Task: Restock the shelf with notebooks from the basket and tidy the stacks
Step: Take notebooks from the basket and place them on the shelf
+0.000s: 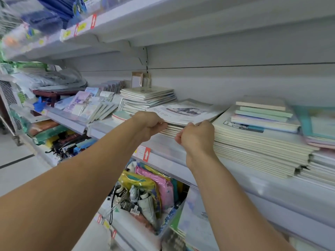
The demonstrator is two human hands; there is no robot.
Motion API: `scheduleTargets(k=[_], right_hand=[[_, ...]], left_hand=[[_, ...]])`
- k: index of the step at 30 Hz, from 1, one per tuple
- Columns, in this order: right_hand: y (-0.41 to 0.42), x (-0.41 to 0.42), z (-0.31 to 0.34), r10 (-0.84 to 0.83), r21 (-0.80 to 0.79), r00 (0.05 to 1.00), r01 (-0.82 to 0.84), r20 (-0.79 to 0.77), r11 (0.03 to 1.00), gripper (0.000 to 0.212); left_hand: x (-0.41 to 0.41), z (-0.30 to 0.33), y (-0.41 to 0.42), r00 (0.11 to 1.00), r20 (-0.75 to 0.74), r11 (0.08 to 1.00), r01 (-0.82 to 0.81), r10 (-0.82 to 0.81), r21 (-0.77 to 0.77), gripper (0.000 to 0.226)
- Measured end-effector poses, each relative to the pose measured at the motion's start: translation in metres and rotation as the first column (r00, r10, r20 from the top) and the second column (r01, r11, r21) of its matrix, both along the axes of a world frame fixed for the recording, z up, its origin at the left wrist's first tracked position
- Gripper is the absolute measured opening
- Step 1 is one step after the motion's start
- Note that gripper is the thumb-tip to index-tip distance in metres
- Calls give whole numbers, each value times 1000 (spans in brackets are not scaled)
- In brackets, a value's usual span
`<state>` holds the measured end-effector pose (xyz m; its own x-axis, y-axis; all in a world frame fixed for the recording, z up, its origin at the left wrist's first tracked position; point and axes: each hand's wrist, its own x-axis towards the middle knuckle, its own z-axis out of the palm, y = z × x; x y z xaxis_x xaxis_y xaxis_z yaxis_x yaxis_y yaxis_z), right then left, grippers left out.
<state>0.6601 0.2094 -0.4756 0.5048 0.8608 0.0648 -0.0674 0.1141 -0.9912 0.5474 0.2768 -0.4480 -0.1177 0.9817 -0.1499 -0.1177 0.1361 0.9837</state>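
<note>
A stack of white notebooks (188, 111) with a dark picture on the top cover lies on the middle shelf (168, 153), skewed against its neighbours. My left hand (150, 124) grips the stack's front left edge with curled fingers. My right hand (196, 135) pinches the front right corner of the upper notebooks. A taller cream stack (257, 144) stands right of it, with several pastel notebooks (262, 113) on top. Another white stack (146, 96) sits behind on the left. No basket is in view.
Small card packs (90, 107) lean in rows on the shelf's left. The upper shelf (145, 19) overhangs close above. Below, pink and yellow pouches (152, 183) fill a bin. More stacks (319, 127) crowd the far right. Floor shows at the left.
</note>
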Motion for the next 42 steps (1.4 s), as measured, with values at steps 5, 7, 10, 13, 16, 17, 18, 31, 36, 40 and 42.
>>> scheduleTargets(k=[5, 7, 10, 13, 16, 17, 18, 31, 36, 40, 42], right_hand=[[5, -3, 1, 4, 42, 991, 2, -137, 999, 26], [3, -1, 2, 12, 62, 977, 1, -211, 998, 23], [0, 2, 2, 26, 66, 970, -11, -242, 998, 28], [1, 2, 2, 49, 40, 995, -46, -84, 998, 36], [-20, -12, -8, -139, 241, 915, 48, 378, 969, 61], [-33, -20, -12, -243, 404, 843, 33, 481, 914, 52], [-45, -29, -18, -308, 548, 793, -38, 525, 836, 36], [-221, -66, -394, 989, -976, -95, -197, 112, 91, 101], [-242, -46, -431, 983, -966, -70, -208, 171, 153, 114], [-240, -53, -445, 967, -961, 13, -104, 256, 256, 107], [-239, -60, -439, 926, -925, 10, -39, 377, 377, 83]], left_hand=[[15, 3, -11, 997, 5, 996, 82, -82, -35, 6], [18, -2, -10, 996, -87, 1000, 1, 1, 14, 16], [19, -12, -12, 927, -364, 990, -40, 87, 134, 29], [14, -18, -22, 789, -610, 954, 129, 66, 270, 27], [-9, -23, -47, 599, -764, 844, 258, 242, 470, 23], [-21, -26, -59, 601, -734, 783, 272, 316, 559, 17], [-35, -32, -74, 632, -678, 727, 252, 375, 638, 12], [-181, -404, -358, 589, -618, 685, -143, -521, -714, 51], [-161, -424, -369, 533, -480, 598, 61, -697, -799, 67], [-137, -433, -369, 710, -364, 595, 96, -603, -798, 65], [-132, -430, -372, 868, -236, 598, 85, -438, -797, 66]])
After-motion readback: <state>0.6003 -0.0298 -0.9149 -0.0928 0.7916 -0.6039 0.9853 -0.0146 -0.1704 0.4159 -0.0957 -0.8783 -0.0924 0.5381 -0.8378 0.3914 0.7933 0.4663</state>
